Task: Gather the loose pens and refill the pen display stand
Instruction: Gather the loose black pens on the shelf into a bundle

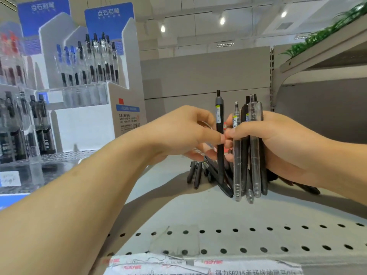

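Ahead, both hands grip pens (246,147) above open shelf (218,217).

Grey perforated metal shelf (228,221) filling lower frame, grey back panel (204,76) standing behind it. Ceiling spotlights (222,20) glowing at top centre. Green plant trim (325,34) running along upper-right shelf edge.

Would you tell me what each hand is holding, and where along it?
Right hand clasps a bundle of pens around mid-barrel; left hand pinches one black pen mid-barrel.
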`<move>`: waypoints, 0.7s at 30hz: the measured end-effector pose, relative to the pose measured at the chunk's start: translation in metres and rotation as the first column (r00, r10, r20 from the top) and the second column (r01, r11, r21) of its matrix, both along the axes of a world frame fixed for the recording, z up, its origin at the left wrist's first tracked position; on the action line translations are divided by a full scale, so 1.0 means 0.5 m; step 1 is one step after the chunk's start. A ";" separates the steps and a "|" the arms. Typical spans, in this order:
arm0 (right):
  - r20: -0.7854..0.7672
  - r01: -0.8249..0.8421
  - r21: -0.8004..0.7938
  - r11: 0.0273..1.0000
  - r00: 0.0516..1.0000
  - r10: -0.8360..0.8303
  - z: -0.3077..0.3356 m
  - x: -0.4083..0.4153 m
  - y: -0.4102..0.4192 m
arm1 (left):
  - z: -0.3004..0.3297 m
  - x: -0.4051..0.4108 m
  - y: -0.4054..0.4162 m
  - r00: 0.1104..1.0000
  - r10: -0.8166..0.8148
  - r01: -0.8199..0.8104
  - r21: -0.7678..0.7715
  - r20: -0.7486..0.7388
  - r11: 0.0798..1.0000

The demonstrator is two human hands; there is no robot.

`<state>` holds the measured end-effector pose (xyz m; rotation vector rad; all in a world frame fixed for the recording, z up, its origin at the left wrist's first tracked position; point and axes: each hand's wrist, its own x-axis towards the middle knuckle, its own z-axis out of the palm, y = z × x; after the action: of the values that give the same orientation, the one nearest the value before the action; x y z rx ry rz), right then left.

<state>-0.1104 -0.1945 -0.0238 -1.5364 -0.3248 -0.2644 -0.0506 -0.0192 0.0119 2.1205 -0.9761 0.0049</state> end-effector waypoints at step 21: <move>0.050 0.045 -0.100 0.994 0.998 -0.040 -0.002 -0.002 -0.004 | -0.059 0.124 -0.002 0.893 0.303 -0.437 0.479 0.333 0.761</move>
<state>-0.1115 -0.1964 -0.0249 -1.6404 -0.3476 -0.3223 0.0114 -0.0202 -0.0177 2.8799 -0.7142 0.2097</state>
